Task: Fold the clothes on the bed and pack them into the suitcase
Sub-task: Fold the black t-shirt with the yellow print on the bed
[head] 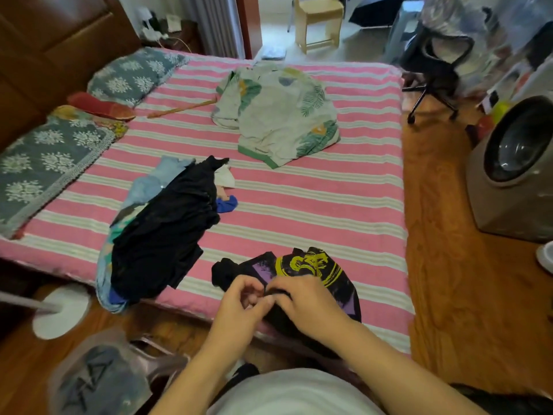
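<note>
A black T-shirt with a yellow and purple print (314, 266) lies at the near edge of the pink striped bed (314, 199). My left hand (242, 304) and my right hand (305, 304) meet at its near edge, fingers curled and pinching the black fabric. A heap of dark and light blue clothes (164, 229) lies to the left, partly hanging off the bed. A white leaf-print garment (278, 115) lies crumpled further back. No suitcase shows clearly.
Two grey patterned pillows (45, 163) lie at the left by the brown headboard. A wooden stick (182, 108) rests on the bed. An office chair (434, 70) and a round-door machine (514, 163) stand right on the wooden floor. A plastic-covered stool (104, 375) is near left.
</note>
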The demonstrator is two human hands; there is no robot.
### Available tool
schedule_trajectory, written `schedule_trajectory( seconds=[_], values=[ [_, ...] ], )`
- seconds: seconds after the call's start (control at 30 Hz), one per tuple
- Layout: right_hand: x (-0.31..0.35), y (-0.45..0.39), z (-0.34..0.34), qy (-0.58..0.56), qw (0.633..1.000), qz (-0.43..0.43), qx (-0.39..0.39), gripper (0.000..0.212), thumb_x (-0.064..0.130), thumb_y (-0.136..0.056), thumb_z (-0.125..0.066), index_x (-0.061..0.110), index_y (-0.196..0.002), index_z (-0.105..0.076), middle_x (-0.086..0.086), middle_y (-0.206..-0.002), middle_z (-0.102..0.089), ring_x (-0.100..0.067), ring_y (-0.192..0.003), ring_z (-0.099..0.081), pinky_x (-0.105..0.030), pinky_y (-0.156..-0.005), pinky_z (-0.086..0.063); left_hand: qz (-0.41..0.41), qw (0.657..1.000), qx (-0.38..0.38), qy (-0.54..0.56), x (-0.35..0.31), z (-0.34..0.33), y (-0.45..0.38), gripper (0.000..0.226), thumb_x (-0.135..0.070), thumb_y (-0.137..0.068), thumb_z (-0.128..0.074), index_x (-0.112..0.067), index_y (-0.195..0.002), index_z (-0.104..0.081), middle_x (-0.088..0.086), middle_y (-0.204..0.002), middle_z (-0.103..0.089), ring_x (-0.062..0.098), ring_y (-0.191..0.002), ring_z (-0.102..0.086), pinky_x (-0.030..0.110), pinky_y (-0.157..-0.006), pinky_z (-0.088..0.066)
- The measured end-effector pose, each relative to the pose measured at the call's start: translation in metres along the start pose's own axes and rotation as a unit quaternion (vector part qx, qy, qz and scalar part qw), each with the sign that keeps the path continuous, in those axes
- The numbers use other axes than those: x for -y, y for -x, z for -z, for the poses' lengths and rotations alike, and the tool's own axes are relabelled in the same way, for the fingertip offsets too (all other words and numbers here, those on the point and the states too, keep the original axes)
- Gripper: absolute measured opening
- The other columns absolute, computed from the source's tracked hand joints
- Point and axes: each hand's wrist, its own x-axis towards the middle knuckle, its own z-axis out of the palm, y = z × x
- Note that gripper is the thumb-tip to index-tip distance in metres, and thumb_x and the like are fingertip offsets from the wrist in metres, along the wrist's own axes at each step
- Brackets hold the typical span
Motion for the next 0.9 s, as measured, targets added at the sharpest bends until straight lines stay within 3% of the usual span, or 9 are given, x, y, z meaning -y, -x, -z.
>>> schedule_trajectory(
  seconds=[0.1, 0.2, 0.3, 0.4, 0.53, 0.63, 0.73, 0.8, 0.9],
  values=[
    [0.007, -0.013, 0.022, -0.049, 0.996, -0.041, -0.066, 0.017, 0.034, -0.095, -0.053, 0.028, -0.105, -0.065, 0.004, -0.093, -0.072, -0.02, -0.088, -0.065, -0.04, -0.077, -0.051, 0.043, 0.997, 0.064, 0.023, 0.001, -0.007, -0.002, 0.027, -0.004, -0.091, -0.072, -0.015, -0.11, -0.057, -0.009, -0.076, -0.06, 0.004, -0.072, -0.058, 0.022, -0.073, -0.05],
    [0.034, -0.034, 0.056, -0.115, 0.989, -0.018, -0.095, 0.005, 0.019, -0.098, -0.053, 0.022, -0.098, -0.056, 0.013, -0.078, -0.059, -0.01, -0.072, -0.056, -0.03, -0.064, -0.042, 0.007, 0.997, 0.082, 0.001, -0.002, -0.019, -0.019, 0.027, -0.009, -0.094, -0.069, -0.022, -0.117, -0.063, -0.004, -0.106, -0.073, 0.011, -0.102, -0.068, 0.027, -0.087, -0.054],
    [0.062, -0.06, 0.096, -0.224, 0.961, -0.036, -0.16, 0.019, 0.007, -0.097, -0.05, 0.025, -0.092, -0.047, 0.008, -0.064, -0.043, -0.009, -0.055, -0.038, -0.029, -0.055, -0.031, -0.001, 0.998, 0.065, -0.015, -0.019, -0.027, -0.044, 0.014, -0.023, -0.097, -0.068, -0.031, -0.108, -0.068, -0.014, -0.099, -0.075, 0.005, -0.089, -0.069, 0.026, -0.075, -0.052],
    [0.082, -0.081, 0.138, -0.33, 0.911, -0.033, -0.245, 0.026, 0.005, -0.099, -0.046, 0.031, -0.098, -0.053, -0.006, -0.078, -0.052, -0.021, -0.067, -0.046, -0.039, -0.06, -0.036, 0.007, 0.999, 0.034, -0.012, -0.029, -0.028, -0.069, 0.017, -0.015, -0.095, -0.064, -0.028, -0.106, -0.066, -0.009, -0.098, -0.075, 0.01, -0.092, -0.071, 0.036, -0.083, -0.057],
    [0.088, -0.104, 0.188, -0.377, 0.857, 0.006, -0.352, 0.043, 0.002, -0.101, -0.039, 0.034, -0.102, -0.068, -0.004, -0.113, -0.068, -0.022, -0.1, -0.065, -0.037, -0.083, -0.058, -0.01, 0.996, -0.044, -0.081, -0.045, -0.017, -0.101, 0.011, -0.011, -0.096, -0.055, -0.016, -0.102, -0.063, 0.002, -0.092, -0.071, 0.027, -0.088, -0.068, 0.044, -0.075, -0.054],
    [0.075, -0.123, 0.241, -0.347, 0.836, -0.039, -0.423, 0.042, 0.0, -0.098, -0.036, 0.028, -0.094, -0.067, -0.004, -0.102, -0.066, -0.023, -0.093, -0.062, -0.034, -0.072, -0.055, -0.061, 0.959, -0.195, -0.197, -0.09, 0.038, -0.141, 0.019, -0.009, -0.099, -0.049, -0.002, -0.106, -0.065, 0.021, -0.1, -0.068, 0.04, -0.095, -0.062, 0.041, -0.074, -0.04],
    [0.064, -0.129, 0.3, -0.373, 0.792, -0.056, -0.48, 0.042, -0.004, -0.092, -0.036, 0.023, -0.088, -0.068, -0.01, -0.099, -0.065, -0.028, -0.092, -0.061, -0.032, -0.068, -0.051, -0.157, 0.891, -0.317, -0.286, -0.175, 0.11, -0.167, 0.024, -0.017, -0.101, -0.052, 0.0, -0.105, -0.068, 0.032, -0.103, -0.067, 0.049, -0.096, -0.061, 0.046, -0.074, -0.041],
    [0.067, -0.126, 0.328, -0.392, 0.757, -0.032, -0.521, 0.04, -0.003, -0.092, -0.039, 0.023, -0.087, -0.069, -0.011, -0.1, -0.066, -0.027, -0.094, -0.063, -0.032, -0.074, -0.056, -0.297, 0.864, -0.28, -0.296, -0.229, 0.131, -0.163, 0.014, -0.02, -0.098, -0.061, -0.009, -0.097, -0.07, 0.019, -0.088, -0.069, 0.039, -0.086, -0.063, 0.042, -0.069, -0.039],
    [0.059, -0.117, 0.348, -0.379, 0.717, -0.008, -0.585, 0.028, 0.002, -0.099, -0.046, 0.02, -0.092, -0.065, -0.001, -0.092, -0.065, -0.01, -0.083, -0.061, -0.019, -0.073, -0.054, -0.381, 0.827, -0.067, -0.409, -0.24, 0.125, -0.151, 0.012, -0.024, -0.092, -0.074, -0.022, -0.103, -0.069, -0.003, -0.091, -0.069, 0.019, -0.084, -0.063, 0.037, -0.071, -0.048]
  ],
)
